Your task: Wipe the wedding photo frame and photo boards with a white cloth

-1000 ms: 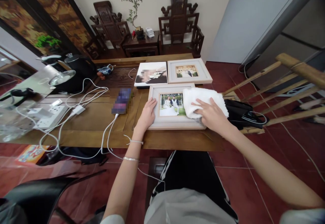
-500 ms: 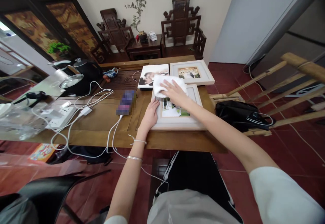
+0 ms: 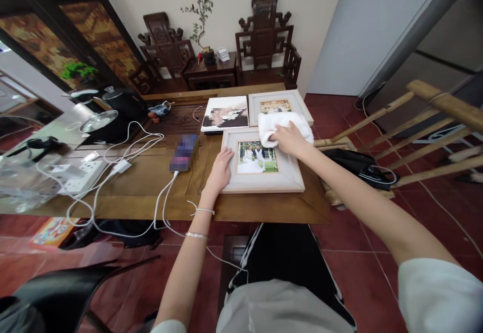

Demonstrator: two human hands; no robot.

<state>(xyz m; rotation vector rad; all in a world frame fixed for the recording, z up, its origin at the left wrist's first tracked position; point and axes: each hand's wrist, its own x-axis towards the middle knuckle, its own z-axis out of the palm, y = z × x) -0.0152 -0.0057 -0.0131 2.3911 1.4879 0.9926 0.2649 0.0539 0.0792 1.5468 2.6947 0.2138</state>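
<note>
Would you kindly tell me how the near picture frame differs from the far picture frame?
The near picture frame has the left hand at its left edge; the far picture frame does not. The near picture frame's photo shows green and white, while the far picture frame's photo looks golden-brown. Both are pale, rectangular and partly hidden by the white cloth in this view.

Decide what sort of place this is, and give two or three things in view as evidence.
Probably a home, perhaps a living room: carved chairs flank a small table bearing a potted plant, and framed photos lie on the nearer table.
</note>
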